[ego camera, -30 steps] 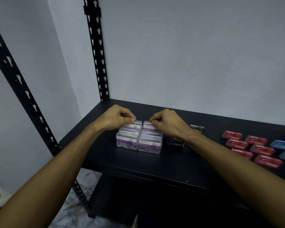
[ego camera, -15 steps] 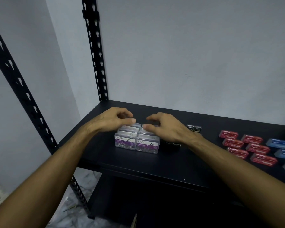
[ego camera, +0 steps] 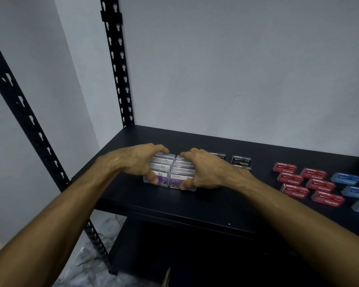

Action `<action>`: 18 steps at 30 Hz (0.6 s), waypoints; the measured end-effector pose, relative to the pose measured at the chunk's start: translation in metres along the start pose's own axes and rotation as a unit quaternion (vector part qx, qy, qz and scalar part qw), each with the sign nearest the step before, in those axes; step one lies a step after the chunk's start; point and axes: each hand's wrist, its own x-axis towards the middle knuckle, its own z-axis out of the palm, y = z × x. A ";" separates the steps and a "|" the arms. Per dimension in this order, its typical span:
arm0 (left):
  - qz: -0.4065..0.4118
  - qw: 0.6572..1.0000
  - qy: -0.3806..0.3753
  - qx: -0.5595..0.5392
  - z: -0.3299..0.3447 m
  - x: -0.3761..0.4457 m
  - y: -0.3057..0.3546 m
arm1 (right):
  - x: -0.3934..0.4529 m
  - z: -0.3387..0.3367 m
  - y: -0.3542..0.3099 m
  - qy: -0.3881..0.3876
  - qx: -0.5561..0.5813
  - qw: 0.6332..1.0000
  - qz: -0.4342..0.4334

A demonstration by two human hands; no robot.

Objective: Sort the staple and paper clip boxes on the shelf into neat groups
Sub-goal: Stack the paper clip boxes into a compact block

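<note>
Black and matte, the shelf board (ego camera: 205, 204) fills the lower half of the head view, carried by black slotted posts: one (ego camera: 117, 65) rising from its back left corner and another (ego camera: 21, 104) slanting up past its front left corner. A plain pale grey wall (ego camera: 236, 69) stands directly behind the back edge and along the left side. Below the front edge the space is dark, and a marbled floor (ego camera: 95, 266) shows under the left corner.

Clear plastic paper clip boxes (ego camera: 170, 172) sit toward the left end of the board, between front and back edges, packed upright in two touching rows that run front to back. The two frontmost carry white and purple labels, and metal clips show dimly through their walls.

The left hand (ego camera: 139, 162) curls round the left row, fingers over the back box and thumb pressed on the front one. The right hand (ego camera: 203, 170) grips the right row the same way, thumb on the front label.

Black staple boxes (ego camera: 240, 161) lie just behind the right wrist, near the back edge; their number is unclear. Further right, red staple boxes (ego camera: 307, 183) lie flat in two slanted rows, and blue staple boxes (ego camera: 352, 187) lie beside them at the right edge, partly cut off.
</note>
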 end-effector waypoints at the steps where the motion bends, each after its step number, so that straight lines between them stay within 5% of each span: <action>1: -0.001 1.000 0.002 0.000 0.000 0.001 0.000 | 0.000 0.000 0.000 0.003 0.001 1.000 -0.001; 18: -0.024 1.000 -0.012 0.002 -0.007 -0.012 0.003 | -0.008 -0.005 0.002 0.019 -0.008 1.000 -0.004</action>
